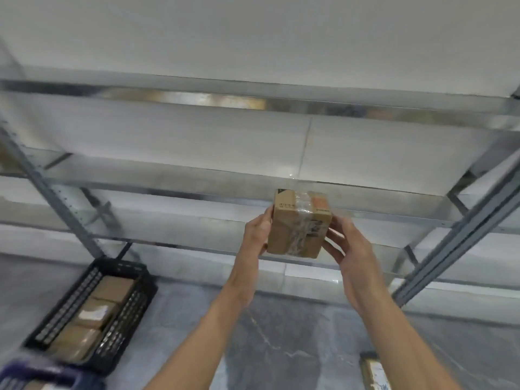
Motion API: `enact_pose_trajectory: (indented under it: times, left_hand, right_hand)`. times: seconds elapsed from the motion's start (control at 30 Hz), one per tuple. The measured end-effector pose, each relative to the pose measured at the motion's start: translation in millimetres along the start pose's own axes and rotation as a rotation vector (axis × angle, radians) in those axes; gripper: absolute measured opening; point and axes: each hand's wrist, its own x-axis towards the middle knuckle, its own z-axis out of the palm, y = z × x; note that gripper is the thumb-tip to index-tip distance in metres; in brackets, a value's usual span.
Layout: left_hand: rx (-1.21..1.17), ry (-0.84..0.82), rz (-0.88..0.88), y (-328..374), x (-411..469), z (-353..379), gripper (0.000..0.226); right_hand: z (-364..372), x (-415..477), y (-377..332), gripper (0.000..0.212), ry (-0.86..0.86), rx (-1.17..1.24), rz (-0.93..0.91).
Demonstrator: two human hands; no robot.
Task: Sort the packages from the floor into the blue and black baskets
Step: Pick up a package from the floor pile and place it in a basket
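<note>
I hold the taped cardboard box (298, 223) up in the air between both hands, well apart from the black basket (67, 305), above it and off to its right. My left hand (257, 235) grips the box's left side and my right hand (349, 249) curls around its right edge, so both are clamped on it from opposite sides with nothing under it. I think the main risk is a slip: clear tape runs over the top and down the front, it looks slick, and a loosened squeeze on either side would probably let the box fall to the hard floor. The second risk is sorting it wrong. The print and the label are too blurred for me to read here, so I cannot tell which basket it belongs in. A throw from this far could also miss the black basket's rim or hit the brown packages (95, 313) already lying in a row inside it. The blue basket (56, 372) sits just on the near side of the black one, mostly cut off by the picture's edge. Far to the black basket's right another package (374, 372) lies on the floor (281, 347), which is grey, veined and a little glossy. Behind the black basket stands a bare metal shelving rack (253, 102) against a pale wall.
</note>
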Motion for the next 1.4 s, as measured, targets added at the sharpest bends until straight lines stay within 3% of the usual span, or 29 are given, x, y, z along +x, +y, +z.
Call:
enact_pose_trajectory:
  times: [0.37, 0.5, 0.6, 0.83, 0.93, 1.07, 1.4]
  left_hand:
    - [0.044, 0.498, -0.059, 1, -22, -70, 0.035]
    - [-0.036, 0.615, -0.066, 8, -36, -79, 0.017]
    - [-0.008, 0.700, -0.089, 1, -57, -92, 0.035]
    - [-0.070, 0.891, -0.102, -27, -90, -146, 0.048]
    - [-0.049, 0.932, -0.126, -55, -109, -183, 0.041]
    - [-0.091, 0.999, -0.210, -87, -134, -242, 0.084]
    - [-0.250, 1.064, -0.277, -126, -184, -378, 0.080]
  right_hand:
    - [99, 42, 34, 0.040, -0.477, 0.004, 0.137]
    - [126, 46, 49, 0.042, -0.605, -0.003, 0.178]
    - [150, 41, 64, 0.041, -0.698, -0.014, 0.245]
    - [218, 22, 99, 0.042, -0.849, -0.096, 0.337]
    - [255, 12, 122, 0.037, -0.899, -0.157, 0.341]
    - [312, -8, 154, 0.039, -0.983, -0.237, 0.357]
    - [450, -59, 210, 0.036, -1.080, -0.361, 0.424]
